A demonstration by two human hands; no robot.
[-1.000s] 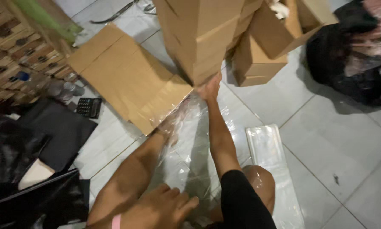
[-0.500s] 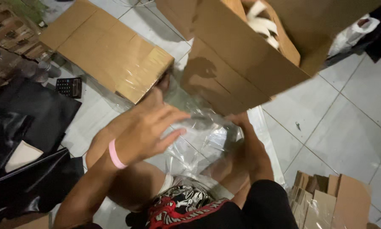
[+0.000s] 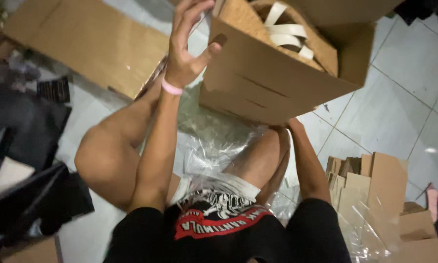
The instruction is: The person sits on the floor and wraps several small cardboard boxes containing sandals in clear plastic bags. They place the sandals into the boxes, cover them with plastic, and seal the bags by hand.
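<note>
An open cardboard box [image 3: 277,83] tilts above the person's lap and the clear plastic sheet [image 3: 214,146], its long axis running left to right, the left hand [image 3: 187,46] with spread fingers [image 3: 192,14] touching its near-left edge while the right hand, hidden beneath it, cannot be judged.

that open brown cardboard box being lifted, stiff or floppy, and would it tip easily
The open brown cardboard box probably stays fairly stiff: its walls look flat and uncreased. It seems light, since the left hand only steadies one corner while the right hand supports it underneath, out of sight. Tilted as it is, its pale strips might slide out.
</note>
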